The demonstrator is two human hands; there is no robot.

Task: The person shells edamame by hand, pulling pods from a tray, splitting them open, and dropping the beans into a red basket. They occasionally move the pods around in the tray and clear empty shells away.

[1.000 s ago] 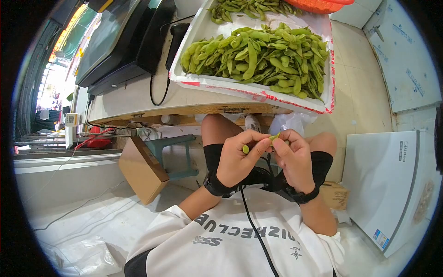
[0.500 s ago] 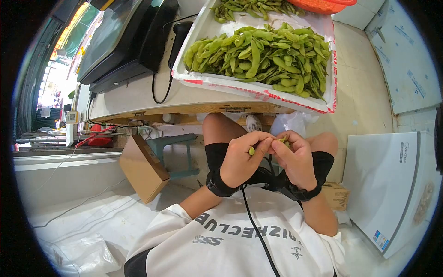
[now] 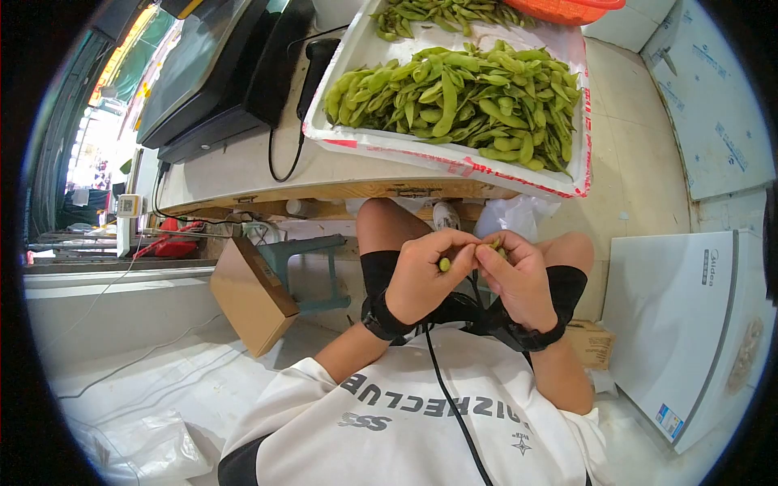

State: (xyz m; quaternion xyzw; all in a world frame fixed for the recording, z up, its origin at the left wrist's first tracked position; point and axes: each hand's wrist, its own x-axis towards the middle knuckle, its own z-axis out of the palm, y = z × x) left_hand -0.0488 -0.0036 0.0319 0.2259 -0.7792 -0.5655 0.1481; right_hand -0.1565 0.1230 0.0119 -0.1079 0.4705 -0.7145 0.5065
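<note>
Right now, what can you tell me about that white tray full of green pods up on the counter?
The white tray looks like foam, shallow and rectangular, with red printed tape along its front edge. It lies flat on the pale counter, its front corner jutting over the edge. A heap of green pods fills the near part; a smaller heap lies farther back, bare white floor between them. An orange basket overlaps its far end. A black cord lies beside its left wall. Neither hand touches it.

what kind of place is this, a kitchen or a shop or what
Most likely a small shop or market stall. A white foam box heaped with green pods sits on a counter beside a till screen and a handheld scanner; a white chest freezer stands nearby.
</note>
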